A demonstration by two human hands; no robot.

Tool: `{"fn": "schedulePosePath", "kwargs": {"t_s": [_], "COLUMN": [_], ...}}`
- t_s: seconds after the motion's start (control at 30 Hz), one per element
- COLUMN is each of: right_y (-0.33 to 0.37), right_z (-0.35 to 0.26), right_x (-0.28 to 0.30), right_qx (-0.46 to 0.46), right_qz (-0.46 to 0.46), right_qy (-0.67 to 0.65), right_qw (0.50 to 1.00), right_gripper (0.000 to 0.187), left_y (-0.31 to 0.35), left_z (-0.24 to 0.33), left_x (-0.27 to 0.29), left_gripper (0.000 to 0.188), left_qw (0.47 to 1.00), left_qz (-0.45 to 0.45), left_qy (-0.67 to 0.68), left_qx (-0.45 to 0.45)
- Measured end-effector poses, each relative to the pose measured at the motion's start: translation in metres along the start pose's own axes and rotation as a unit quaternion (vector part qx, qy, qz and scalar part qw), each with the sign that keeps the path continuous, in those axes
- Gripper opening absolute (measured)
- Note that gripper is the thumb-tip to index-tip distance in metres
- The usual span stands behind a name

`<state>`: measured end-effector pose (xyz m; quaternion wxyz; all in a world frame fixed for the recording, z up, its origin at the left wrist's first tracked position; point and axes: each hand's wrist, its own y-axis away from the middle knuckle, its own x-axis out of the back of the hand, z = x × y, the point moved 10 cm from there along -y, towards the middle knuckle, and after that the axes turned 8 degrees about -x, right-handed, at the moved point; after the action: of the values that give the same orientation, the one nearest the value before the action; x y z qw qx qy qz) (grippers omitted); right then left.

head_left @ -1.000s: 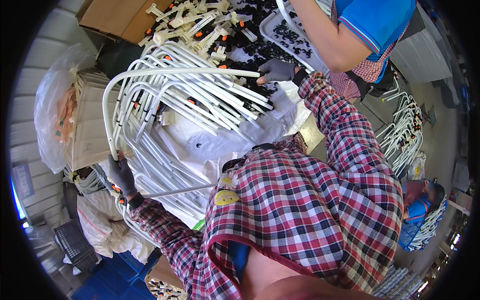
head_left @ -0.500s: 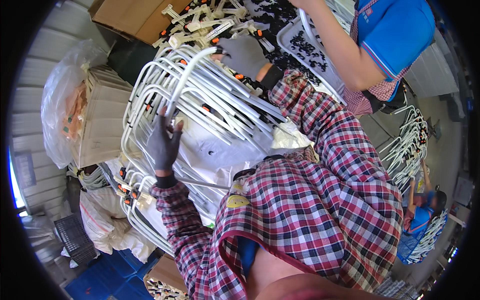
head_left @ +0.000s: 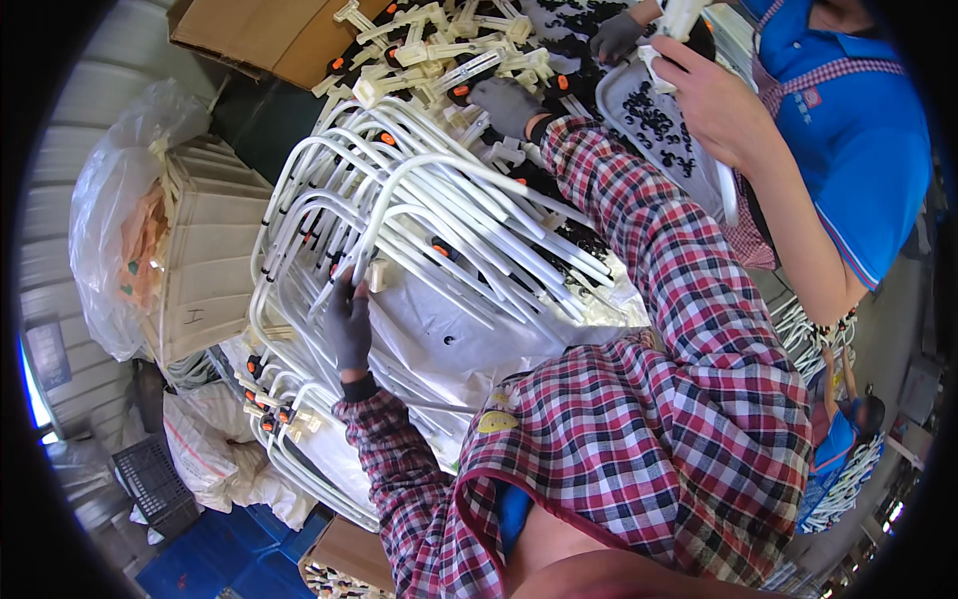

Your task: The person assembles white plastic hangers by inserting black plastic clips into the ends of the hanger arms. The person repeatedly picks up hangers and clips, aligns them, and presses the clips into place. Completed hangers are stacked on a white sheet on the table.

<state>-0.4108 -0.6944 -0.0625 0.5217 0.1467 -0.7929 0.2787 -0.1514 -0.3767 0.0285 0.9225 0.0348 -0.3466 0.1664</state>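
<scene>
My left hand (head_left: 349, 324), in a dark grey glove, closes around the lower end of a white bent tube (head_left: 419, 165). A small cream plastic piece (head_left: 377, 276) sits beside its fingertips. The tube arches above a stack of similar white tubes (head_left: 469, 225), some carrying black and orange fittings. Beyond the stack, my right hand (head_left: 507, 107), in a grey glove, reaches into a pile of cream plastic brackets (head_left: 429, 50). Its back faces up and its fingertips are hidden among the parts, so I cannot tell whether they grip one.
Across the table at the right, a co-worker (head_left: 828, 160) in blue handles a white part over a tray (head_left: 654, 130) of small black pieces. An open cardboard box (head_left: 269, 35) stands at the far left, a plastic-lined carton (head_left: 205, 260) nearer. White sheeting (head_left: 429, 309) lies under the tubes.
My right hand has left the bent tube's upper end and moved to the bracket pile. My left hand stays on the tube, lower in view. The co-worker has leaned in.
</scene>
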Motion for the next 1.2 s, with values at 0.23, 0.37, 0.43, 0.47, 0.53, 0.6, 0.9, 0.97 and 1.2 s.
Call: {"fn": "schedulePosePath", "kwargs": {"t_s": [0.23, 0.37, 0.43, 0.47, 0.53, 0.6, 0.9, 0.97, 1.2], "right_y": [0.035, 0.072, 0.106, 0.131, 0.171, 0.198, 0.215, 0.211, 0.147], "right_z": [0.042, 0.096, 0.109, 0.114, 0.093, 0.081, 0.008, -0.001, -0.029], "right_x": [-0.036, -0.019, -0.040, -0.071, -0.103, -0.111, -0.110, -0.097, 0.024], "right_qx": [-0.015, -0.175, -0.202, -0.265, -0.276, -0.238, -0.239, -0.223, -0.139], "right_qz": [-0.031, -0.002, -0.058, -0.155, -0.213, -0.223, -0.165, -0.163, -0.235], "right_qy": [0.241, -0.064, -0.186, -0.332, -0.600, -0.555, -0.640, -0.706, -0.487], "right_qw": [0.970, 0.983, 0.960, 0.892, 0.720, 0.765, 0.711, 0.652, 0.830], "right_gripper": [0.024, 0.024, 0.023, 0.031, 0.025, 0.026, 0.031, 0.035, 0.048], "left_y": [0.052, 0.068, 0.072, 0.073, 0.073, 0.073, 0.070, 0.073, 0.051], "left_z": [-0.045, -0.059, -0.066, -0.069, -0.069, -0.068, -0.068, -0.064, -0.017], "left_x": [0.065, 0.099, 0.113, 0.120, 0.130, 0.139, 0.158, 0.159, 0.132], "left_gripper": [0.034, 0.030, 0.028, 0.027, 0.027, 0.028, 0.021, 0.030, 0.047], "left_qw": [0.993, 0.987, 0.984, 0.981, 0.980, 0.977, 0.980, 0.981, 0.991], "left_qz": [0.100, 0.155, 0.175, 0.185, 0.193, 0.206, 0.199, 0.190, 0.129], "left_qy": [0.036, 0.010, -0.022, -0.028, -0.044, -0.054, -0.017, 0.005, 0.034], "left_qx": [0.057, 0.041, 0.039, 0.042, 0.022, 0.007, -0.018, -0.023, -0.009]}}
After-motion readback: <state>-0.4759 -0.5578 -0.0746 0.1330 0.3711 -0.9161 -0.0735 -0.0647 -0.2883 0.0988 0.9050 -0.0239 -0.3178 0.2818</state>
